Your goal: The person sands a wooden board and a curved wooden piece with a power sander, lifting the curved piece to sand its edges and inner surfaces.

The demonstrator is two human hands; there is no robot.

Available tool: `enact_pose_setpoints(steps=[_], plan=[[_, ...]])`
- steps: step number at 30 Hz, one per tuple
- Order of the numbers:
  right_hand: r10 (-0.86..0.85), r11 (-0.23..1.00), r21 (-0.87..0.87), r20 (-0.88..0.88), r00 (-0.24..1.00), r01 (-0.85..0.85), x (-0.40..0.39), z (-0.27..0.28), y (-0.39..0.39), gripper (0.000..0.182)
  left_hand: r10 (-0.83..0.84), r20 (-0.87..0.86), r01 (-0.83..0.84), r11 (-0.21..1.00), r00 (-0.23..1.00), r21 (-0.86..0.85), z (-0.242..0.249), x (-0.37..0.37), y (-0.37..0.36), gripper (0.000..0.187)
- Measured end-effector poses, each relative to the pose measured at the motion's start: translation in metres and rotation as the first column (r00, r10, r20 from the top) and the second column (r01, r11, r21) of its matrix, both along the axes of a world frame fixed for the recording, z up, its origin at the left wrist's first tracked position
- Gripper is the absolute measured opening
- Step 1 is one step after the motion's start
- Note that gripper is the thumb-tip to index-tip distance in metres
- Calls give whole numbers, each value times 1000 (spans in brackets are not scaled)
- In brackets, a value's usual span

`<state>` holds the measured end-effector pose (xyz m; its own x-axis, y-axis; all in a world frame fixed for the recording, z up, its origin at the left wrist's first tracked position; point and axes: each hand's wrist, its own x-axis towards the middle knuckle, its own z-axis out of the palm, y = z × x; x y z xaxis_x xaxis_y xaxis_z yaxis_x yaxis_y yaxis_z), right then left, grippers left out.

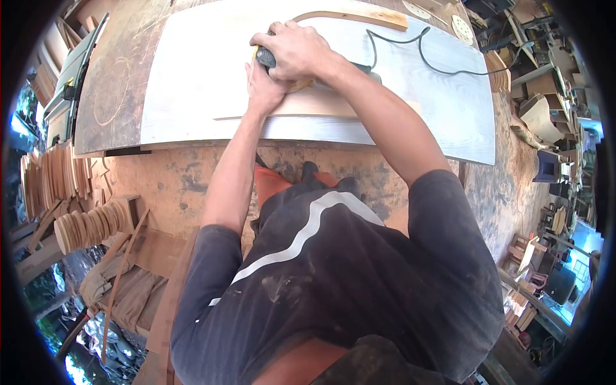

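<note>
My right hand (298,51) is wrapped over the top of a yellow-and-black corded power sander (265,58). Lower down and closer to me, my left hand (264,90) presses against the sander's near side, its fingers partly covered by the tool and my right hand. A dark rear end of the tool (371,73) shows beyond my right forearm. Under and beside my hands lies a pale wooden board (321,104), close to the near edge of a whitish wood-grained panel (192,70). The sander's underside is hidden.
A black cord (443,69) loops across the panel to the right. A curved wooden strip (366,16) lies at the far side, with a perforated disc (462,29) near the far right corner. Stacked wooden pieces (90,224) stand at lower left, cluttered shelves (558,83) at right.
</note>
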<state>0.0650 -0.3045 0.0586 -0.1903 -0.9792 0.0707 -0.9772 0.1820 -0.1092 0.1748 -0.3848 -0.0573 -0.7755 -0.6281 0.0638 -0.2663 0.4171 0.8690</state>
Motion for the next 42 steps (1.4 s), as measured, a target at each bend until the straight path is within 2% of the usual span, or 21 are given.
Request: enact_pose_setpoints(steps=[3,4,5,6,7,10,13,16,19,21,22,25,26,29,31,33,34,37,38,42], plan=[[12,999,-52,-26,1000,-13,-8,-8,5,72,34,0,-34,999,999,21,15,-1,13,106],[13,999,-49,-22,1000,-14,-5,-8,11,72,35,5,-35,999,999,24,4,1,19,106],[37,998,-52,-29,999,-38,0,-8,19,71,74,-62,-75,997,995,-16,-15,4,26,103],[61,996,-57,-38,997,-63,2,-8,24,69,110,-131,-118,991,985,-56,-20,4,31,100],[62,996,-59,-33,998,-64,3,-7,27,69,111,-126,-119,991,986,-58,-23,3,30,100],[62,997,-40,-7,998,-62,2,-5,32,64,76,-18,-77,995,997,-58,-13,3,33,100],[87,990,-107,-11,996,-88,-11,-6,25,59,64,-48,-65,997,997,-35,-2,-4,28,102],[74,988,-134,-5,997,-74,-9,-8,36,60,81,2,-80,994,997,-79,-21,0,38,105],[84,996,-21,5,996,-84,-2,-1,52,60,65,-44,-68,994,997,-85,-14,2,56,104],[67,993,-101,20,998,-65,-10,-7,49,58,67,-45,-69,997,997,-35,-16,-3,47,101],[65,992,-107,17,998,-62,-13,-8,47,58,48,-65,-55,993,997,-108,-12,-9,44,98],[49,987,-153,-21,999,-51,-16,-6,47,56,9,-86,-15,997,996,-75,-4,-11,43,94],[50,992,-115,-23,999,-52,-12,-7,50,56,33,-83,-36,999,996,-35,-17,-13,42,89],[45,998,-45,-17,999,-46,-5,-5,56,56,69,-107,-77,994,992,-73,-7,-3,68,83],[38,998,-55,10,999,-38,-5,-5,55,57,67,-81,-76,991,994,-106,-9,-4,60,83],[41,995,-86,3,999,-40,-13,-9,50,56,11,-72,-16,998,997,-67,1,-10,53,85],[42,993,-107,-8,999,-43,-17,-10,50,55,22,-55,-23,1000,998,-8,8,-12,56,91],[34,995,-98,-17,999,-36,-12,-8,63,54,55,-69,-57,998,996,-23,-17,-14,62,98],[27,998,-64,-14,1000,-28,-10,-7,69,54,64,-6,-65,994,998,-84,-29,-11,68,104],[21,996,-91,-9,1000,-22,-16,-10,80,56,-4,-77,2,1000,997,-29,-16,-16,80,106]])
